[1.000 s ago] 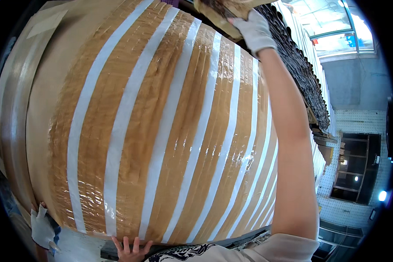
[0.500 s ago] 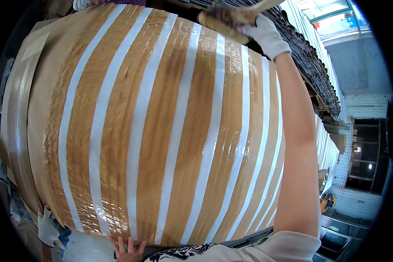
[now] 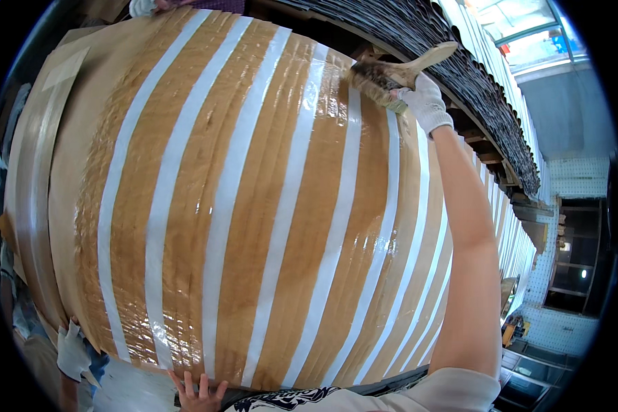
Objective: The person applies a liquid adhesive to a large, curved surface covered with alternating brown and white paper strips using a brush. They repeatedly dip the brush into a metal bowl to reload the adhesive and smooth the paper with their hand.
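My right hand (image 3: pixel 426 104), in a white knit glove, grips a wide bristle brush (image 3: pixel 374 81) with a pale wooden handle. Its dark bristles press on the far part of a large stack of overlapping brown paper sheets (image 3: pixel 254 206). White strips (image 3: pixel 224 199) run between the brown bands, and the surface on the left and middle is wet and shiny. At the near edge my bare left hand (image 3: pixel 200 390) rests with its fingers spread on the sheets' border.
Another person's gloved hand (image 3: pixel 72 353) touches the stack's near left corner. A further person's gloved hand (image 3: pixel 143 7) is at the far left corner. Beyond the far edge lies a tall pile of dark, ragged-edged sheets (image 3: pixel 391 41). A window (image 3: pixel 577 254) stands at the right.
The brush in my right hand has come back from beyond the far edge onto the sheets, slightly nearer. My left hand stays at the near edge.
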`<state>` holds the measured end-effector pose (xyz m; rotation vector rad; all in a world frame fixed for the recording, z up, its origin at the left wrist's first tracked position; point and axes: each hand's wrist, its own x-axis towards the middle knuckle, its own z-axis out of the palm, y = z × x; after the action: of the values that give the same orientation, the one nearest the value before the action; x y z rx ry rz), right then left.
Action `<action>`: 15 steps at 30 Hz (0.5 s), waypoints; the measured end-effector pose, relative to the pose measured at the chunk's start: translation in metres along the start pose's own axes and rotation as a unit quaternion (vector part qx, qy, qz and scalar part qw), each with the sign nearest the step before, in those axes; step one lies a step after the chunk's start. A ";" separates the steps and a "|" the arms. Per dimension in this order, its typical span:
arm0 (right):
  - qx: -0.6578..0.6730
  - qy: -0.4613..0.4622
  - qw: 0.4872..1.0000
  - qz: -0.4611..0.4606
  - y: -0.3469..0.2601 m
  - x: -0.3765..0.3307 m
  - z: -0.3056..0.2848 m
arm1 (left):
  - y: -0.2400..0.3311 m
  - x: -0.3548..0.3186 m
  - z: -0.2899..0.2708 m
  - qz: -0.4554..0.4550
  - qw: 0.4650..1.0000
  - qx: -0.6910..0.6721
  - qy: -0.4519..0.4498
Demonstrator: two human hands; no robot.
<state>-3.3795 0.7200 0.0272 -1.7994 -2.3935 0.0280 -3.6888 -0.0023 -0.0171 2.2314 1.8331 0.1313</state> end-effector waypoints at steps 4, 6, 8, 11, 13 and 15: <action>0.033 0.124 0.989 0.070 -0.031 0.023 -0.009 | -0.003 -0.012 0.002 0.011 0.999 0.013 -0.034; 0.163 0.119 0.977 0.075 -0.077 0.032 -0.017 | -0.006 -0.016 0.011 0.019 0.999 0.021 -0.019; 0.343 -0.004 0.932 0.121 -0.162 0.033 -0.032 | -0.001 -0.020 0.013 0.012 1.000 0.013 -0.010; 0.434 -0.028 0.900 0.043 -0.272 0.009 -0.033 | -0.002 -0.021 0.014 0.016 1.000 0.016 -0.021; 0.491 -0.009 0.871 0.011 -0.324 0.003 -0.018 | -0.005 -0.021 0.021 0.022 0.999 0.027 0.007; 0.430 0.050 0.901 0.015 -0.359 0.015 0.028 | -0.003 -0.014 0.021 0.009 0.999 0.026 0.035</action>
<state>-3.7295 0.6355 0.0382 -1.3402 -1.8066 0.8292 -3.6899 -0.0184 -0.0364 2.3080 1.8720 0.1674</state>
